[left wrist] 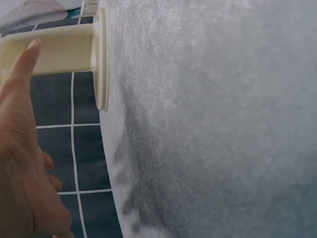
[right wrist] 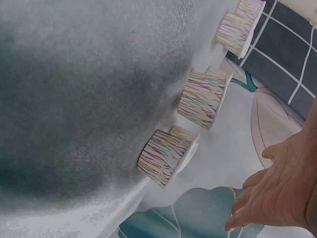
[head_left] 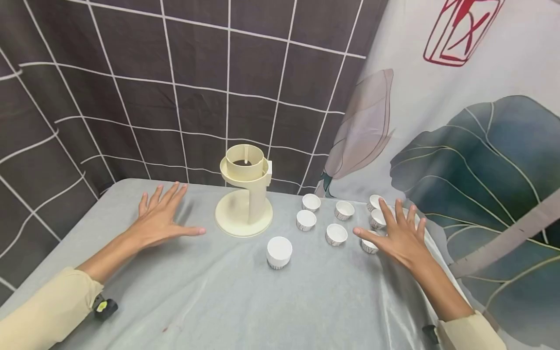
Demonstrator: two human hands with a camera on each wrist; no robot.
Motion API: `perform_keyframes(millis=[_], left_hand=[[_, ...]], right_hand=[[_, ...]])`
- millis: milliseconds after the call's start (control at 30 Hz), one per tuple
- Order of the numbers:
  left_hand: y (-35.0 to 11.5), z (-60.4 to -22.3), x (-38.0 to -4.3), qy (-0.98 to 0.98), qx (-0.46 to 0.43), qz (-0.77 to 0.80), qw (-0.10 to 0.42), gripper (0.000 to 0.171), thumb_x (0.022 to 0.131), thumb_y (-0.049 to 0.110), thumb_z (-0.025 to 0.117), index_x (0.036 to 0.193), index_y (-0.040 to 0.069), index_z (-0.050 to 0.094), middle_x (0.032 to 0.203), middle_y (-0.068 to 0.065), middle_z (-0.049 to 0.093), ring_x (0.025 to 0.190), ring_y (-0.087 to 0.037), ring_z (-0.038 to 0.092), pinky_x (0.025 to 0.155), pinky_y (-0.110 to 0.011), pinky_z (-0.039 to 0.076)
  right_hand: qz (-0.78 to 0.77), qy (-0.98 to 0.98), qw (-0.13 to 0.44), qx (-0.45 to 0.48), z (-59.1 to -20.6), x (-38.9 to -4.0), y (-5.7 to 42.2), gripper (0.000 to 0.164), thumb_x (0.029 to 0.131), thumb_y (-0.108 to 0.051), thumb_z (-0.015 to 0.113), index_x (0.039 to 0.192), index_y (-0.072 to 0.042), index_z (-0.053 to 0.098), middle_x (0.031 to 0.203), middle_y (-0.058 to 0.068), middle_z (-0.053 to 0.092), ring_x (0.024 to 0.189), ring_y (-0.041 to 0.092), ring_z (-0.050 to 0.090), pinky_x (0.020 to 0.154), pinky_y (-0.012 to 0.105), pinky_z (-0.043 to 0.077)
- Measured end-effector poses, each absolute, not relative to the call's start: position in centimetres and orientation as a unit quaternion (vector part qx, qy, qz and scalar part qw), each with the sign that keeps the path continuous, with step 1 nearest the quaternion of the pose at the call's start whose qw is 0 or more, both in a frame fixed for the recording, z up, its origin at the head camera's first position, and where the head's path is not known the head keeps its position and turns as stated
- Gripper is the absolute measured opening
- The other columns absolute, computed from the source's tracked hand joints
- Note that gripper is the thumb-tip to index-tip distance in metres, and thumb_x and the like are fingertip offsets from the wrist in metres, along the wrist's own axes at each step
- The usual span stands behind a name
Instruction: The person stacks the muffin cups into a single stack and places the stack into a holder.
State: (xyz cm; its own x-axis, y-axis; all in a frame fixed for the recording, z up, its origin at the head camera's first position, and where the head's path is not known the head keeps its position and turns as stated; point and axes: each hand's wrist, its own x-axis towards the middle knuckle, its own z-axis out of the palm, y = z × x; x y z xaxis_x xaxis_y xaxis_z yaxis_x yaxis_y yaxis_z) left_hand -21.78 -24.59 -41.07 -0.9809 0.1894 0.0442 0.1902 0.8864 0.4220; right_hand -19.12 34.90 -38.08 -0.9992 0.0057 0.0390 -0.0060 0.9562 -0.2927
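Observation:
My left hand (head_left: 158, 219) hovers with spread fingers over the left of the table, holding nothing. To its right stands a cream plastic stand (head_left: 258, 204) with a round base, a post and an open ring on top; the thumb points toward it, apart from it. My right hand (head_left: 400, 237), fingers also spread and holding nothing, is above the right-hand paper baking cups (head_left: 369, 245), partly hiding some. More white baking cups (head_left: 336, 235) with coloured stripes (right wrist: 203, 99) stand upright in loose rows. Nearer the front, between the hands, is a taller white cup or stack of cups (head_left: 279, 253).
A grey cloth (head_left: 227, 301) with creases covers the table. Behind it hangs a dark curtain with a white grid (head_left: 197, 63), and at the right a pale curtain with large leaf prints (head_left: 472, 146). The table's back edge runs close behind the stand and cups.

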Motion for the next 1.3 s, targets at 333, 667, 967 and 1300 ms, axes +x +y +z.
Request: perform_keyframes(millis=[333, 667, 967, 1300], left_hand=[[-24.0, -41.1, -21.3, -0.959, -0.103, -0.262, 0.027, 0.131, 0.086, 0.072, 0.087, 0.178, 0.003, 0.025, 0.183, -0.031, 0.027, 0.168, -0.061, 0.02, 0.134, -0.085, 0.008], [-21.2, -41.6, -19.7, -0.937, -0.125, -0.323, 0.035, 0.114, 0.084, 0.062, 0.093, 0.169, 0.003, 0.045, 0.17, -0.028, 0.048, 0.154, -0.053, 0.042, 0.124, -0.076, 0.037], [-17.7, -41.8, -18.6, -0.908, -0.159, -0.383, 0.063, 0.091, 0.079, 0.055, 0.1, 0.15, 0.009, 0.065, 0.15, -0.012, 0.064, 0.14, -0.039, 0.056, 0.117, -0.065, 0.051], [-12.5, -43.0, -17.5, -0.869, -0.226, -0.438, 0.036, 0.087, 0.075, 0.049, 0.104, 0.144, 0.008, 0.071, 0.137, -0.011, 0.074, 0.122, -0.029, 0.071, 0.106, -0.051, 0.062]], right_hand=[[0.156, -0.987, 0.016, 0.017, -37.8, -19.2, 34.2, 0.124, 0.094, -0.084, 0.067, 0.182, -0.014, 0.015, 0.181, 0.043, 0.006, 0.165, 0.073, -0.009, 0.132, 0.089, -0.005], [0.161, -0.984, 0.042, 0.066, -37.6, -19.1, 32.2, 0.111, 0.095, -0.078, 0.073, 0.173, -0.007, 0.04, 0.176, 0.032, 0.041, 0.161, 0.064, 0.036, 0.127, 0.083, 0.031], [0.146, -0.985, 0.041, 0.084, -38.1, -19.2, 30.3, 0.105, 0.09, -0.073, 0.082, 0.163, -0.003, 0.055, 0.164, 0.035, 0.056, 0.147, 0.062, 0.055, 0.115, 0.079, 0.049], [0.147, -0.983, 0.018, 0.104, -38.8, -19.5, 29.3, 0.094, 0.089, -0.061, 0.089, 0.154, 0.0, 0.063, 0.152, 0.035, 0.066, 0.14, 0.057, 0.064, 0.109, 0.074, 0.056]])
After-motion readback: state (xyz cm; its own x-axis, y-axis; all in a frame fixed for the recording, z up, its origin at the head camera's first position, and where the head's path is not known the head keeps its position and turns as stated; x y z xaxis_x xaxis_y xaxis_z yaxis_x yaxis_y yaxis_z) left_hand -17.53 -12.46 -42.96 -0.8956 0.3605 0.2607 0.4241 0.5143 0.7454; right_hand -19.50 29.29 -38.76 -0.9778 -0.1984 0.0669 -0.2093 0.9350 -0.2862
